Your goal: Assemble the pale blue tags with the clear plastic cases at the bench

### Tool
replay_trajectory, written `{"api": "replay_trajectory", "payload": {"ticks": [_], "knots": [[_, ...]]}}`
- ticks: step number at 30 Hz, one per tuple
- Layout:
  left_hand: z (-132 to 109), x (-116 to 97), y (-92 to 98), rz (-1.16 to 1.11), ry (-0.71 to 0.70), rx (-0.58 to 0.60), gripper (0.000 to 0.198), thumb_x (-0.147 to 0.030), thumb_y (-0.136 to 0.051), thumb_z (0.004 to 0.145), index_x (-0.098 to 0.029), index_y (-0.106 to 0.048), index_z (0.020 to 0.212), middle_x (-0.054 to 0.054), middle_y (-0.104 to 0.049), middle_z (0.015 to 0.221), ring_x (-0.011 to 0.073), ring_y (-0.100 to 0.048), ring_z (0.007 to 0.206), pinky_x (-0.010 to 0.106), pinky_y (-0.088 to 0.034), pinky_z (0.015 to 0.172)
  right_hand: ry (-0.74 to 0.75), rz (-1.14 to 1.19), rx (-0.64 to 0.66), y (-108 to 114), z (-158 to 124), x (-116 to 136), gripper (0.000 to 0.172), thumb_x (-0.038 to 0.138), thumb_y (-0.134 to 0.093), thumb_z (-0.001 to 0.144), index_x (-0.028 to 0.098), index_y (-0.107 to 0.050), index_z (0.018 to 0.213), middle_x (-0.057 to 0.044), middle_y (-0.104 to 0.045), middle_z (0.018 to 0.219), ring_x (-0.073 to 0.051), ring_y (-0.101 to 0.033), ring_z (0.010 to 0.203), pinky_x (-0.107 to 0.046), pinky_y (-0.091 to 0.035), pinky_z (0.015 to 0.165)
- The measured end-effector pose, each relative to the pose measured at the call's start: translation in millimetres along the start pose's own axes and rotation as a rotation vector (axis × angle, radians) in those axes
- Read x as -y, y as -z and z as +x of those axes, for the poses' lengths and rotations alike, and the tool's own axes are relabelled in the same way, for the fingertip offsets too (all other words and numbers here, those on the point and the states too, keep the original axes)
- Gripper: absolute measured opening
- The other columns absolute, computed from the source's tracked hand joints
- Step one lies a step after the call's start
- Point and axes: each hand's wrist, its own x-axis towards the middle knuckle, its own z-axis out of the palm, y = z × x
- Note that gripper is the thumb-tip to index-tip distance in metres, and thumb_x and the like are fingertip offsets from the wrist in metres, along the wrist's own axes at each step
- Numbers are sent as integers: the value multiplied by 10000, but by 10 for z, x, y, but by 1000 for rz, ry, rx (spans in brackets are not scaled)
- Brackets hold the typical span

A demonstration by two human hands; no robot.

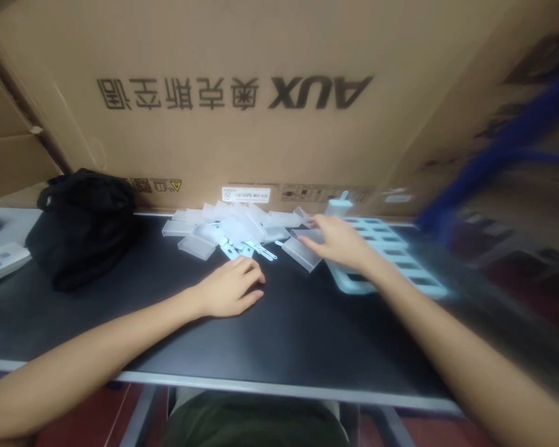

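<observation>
My left hand [233, 290] rests on the black table [279, 335], fingers curled loosely under, just below a pile of translucent plastic cases [228, 226]. Nothing shows in it. My right hand [338, 241] reaches over to the pile's right side, fingers on a translucent plastic case [302, 253] that lies beside a light blue slotted tray [391, 254]. A few small flat metal pieces [254, 249] lie among the cases, above my left hand.
A black bag [81, 223] sits at the left of the table. A large cardboard box [242, 93] stands as a wall behind. A white device [0, 261] lies at the far left. A blurred blue frame [503, 149] rises at the right.
</observation>
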Motion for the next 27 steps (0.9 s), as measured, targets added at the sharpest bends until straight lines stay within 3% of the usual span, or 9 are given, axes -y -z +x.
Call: {"api": "replay_trajectory", "payload": {"ticks": [4,8,15,21,24,27], "knots": [[-8,7,-14,4,6,-34,230,-362,-542,1051,-188,-621,1179,140,-591,1328,308,-548,1274,503,-495,1117,40,-15,158,13,-73,247,465,592,-602,923,188,-690,1135,-167,-743,1145,-375,-705,1044,-542,-566,892],[0,11,-24,2,60,-29,225,-362,-537,1052,-196,-613,1184,139,-594,1383,318,-538,1340,520,-480,1146,54,-15,192,56,-157,280,475,609,-586,943,205,-682,1173,-153,-728,1218,-374,-706,1098,-556,-562,934],[22,-10,10,4,70,-17,206,-348,-542,1038,-200,-604,1168,114,-646,1271,303,-592,1227,503,-510,1078,76,-23,294,131,-207,324,527,606,-596,950,179,-660,1253,-159,-663,1283,-355,-677,1142,-514,-550,977],[32,-8,31,58,71,-34,150,-271,-514,1026,-203,-607,1122,86,-670,1140,276,-608,1082,458,-536,976,250,-81,222,153,-224,487,444,515,-458,1046,165,-702,1166,-169,-678,1171,-341,-625,1146,-498,-506,1008],[30,38,14,51,84,-66,161,-178,-477,1012,-211,-600,1110,73,-674,1112,255,-617,1061,421,-542,949,314,-76,186,114,-255,654,438,477,-456,1064,169,-691,1268,-171,-689,1271,-347,-589,1229,-520,-472,1037],[23,81,-7,28,113,-96,209,-117,-450,997,-215,-600,1105,69,-671,1091,247,-626,1059,408,-548,939,399,-42,255,71,-309,804,459,477,-482,1066,177,-657,1366,-159,-688,1353,-342,-584,1251,-515,-454,1023]]}}
